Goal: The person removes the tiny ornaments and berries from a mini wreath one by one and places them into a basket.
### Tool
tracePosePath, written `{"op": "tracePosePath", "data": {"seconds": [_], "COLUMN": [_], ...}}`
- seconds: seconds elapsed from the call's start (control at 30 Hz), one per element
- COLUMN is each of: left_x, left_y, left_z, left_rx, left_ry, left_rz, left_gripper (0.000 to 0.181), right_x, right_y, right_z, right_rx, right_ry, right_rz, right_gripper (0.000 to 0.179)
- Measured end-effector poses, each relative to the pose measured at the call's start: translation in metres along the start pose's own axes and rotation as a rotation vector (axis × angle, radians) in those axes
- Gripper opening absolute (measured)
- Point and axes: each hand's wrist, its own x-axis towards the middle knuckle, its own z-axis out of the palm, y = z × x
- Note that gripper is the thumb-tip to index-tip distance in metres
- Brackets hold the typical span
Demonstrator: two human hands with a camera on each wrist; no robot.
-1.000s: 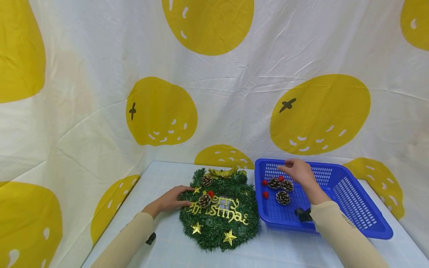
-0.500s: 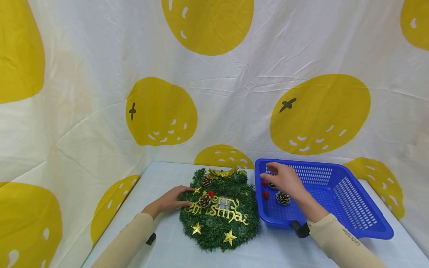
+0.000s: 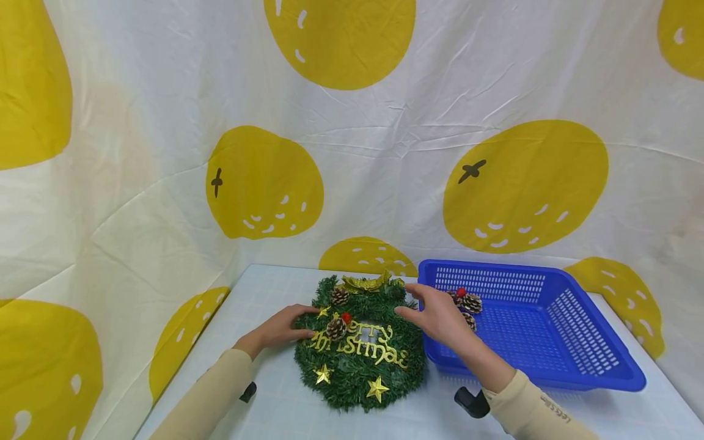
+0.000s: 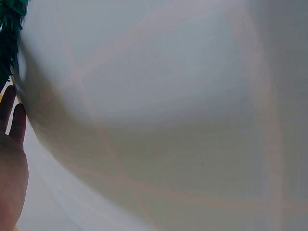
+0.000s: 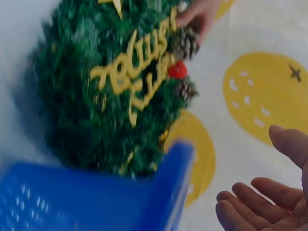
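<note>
While my right hand (image 3: 434, 315) hangs above the wreath's right edge and the basket's left rim, its fingers (image 5: 272, 190) are loosely spread, thumb well apart from the rest, with nothing in them; I cannot tell whether the tips touch the greenery. My left hand (image 3: 288, 324) rests on the wreath's left side, fingers fairly straight and parted, pressing on it rather than gripping.

Between my hands, the green wreath (image 3: 352, 370) lies flat on the table (image 3: 269, 391). Gold "Merry Christmas" lettering (image 3: 360, 348) crosses its middle. Near my left fingers sit a pine cone (image 3: 337, 329) and a red ball (image 3: 346, 318), with a second cone (image 3: 340, 297) above; two gold stars decorate the lower part, and a gold bow (image 3: 368, 283) tops it.

To the right stands a blue basket (image 3: 495, 267) with more pine cones (image 3: 470, 303) and a red ball inside, some hidden behind my right hand. Behind everything hangs a white cloth (image 3: 385, 183) printed with yellow fruit.

As I judge it, a low sweep of my right wrist could catch the basket's rim and shove it. Pressing unevenly with my left could skid the wreath, and brushing the ornaments might dislodge a cone if it sits loose.
</note>
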Motion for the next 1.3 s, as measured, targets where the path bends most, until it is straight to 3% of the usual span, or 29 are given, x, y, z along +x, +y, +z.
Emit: {"op": "tracePosePath", "data": {"seconds": [0.4, 0.73, 1.03, 1.3], "left_x": [0.0, 0.0, 0.0, 0.0], "left_y": [0.002, 0.002, 0.001, 0.0], "left_z": [0.0, 0.003, 0.001, 0.002], "left_rx": [-0.008, -0.015, -0.006, 0.002], "left_ry": [0.001, 0.006, 0.011, 0.018], "left_rz": [-0.005, -0.011, 0.0, 0.008], "left_gripper": [0.058, 0.059, 0.059, 0.058], "right_x": [-0.002, 0.003, 0.004, 0.003], "right_y": [-0.023, -0.022, -0.023, -0.023], "right_z": [0.042, 0.087, 0.115, 0.128], "right_rx": [0.101, 0.213, 0.223, 0.214], "right_ry": [-0.022, -0.115, -0.076, -0.063], "right_rz": [-0.028, 0.004, -0.036, -0.027], "right_gripper": [0.059, 0.063, 0.062, 0.062]}}
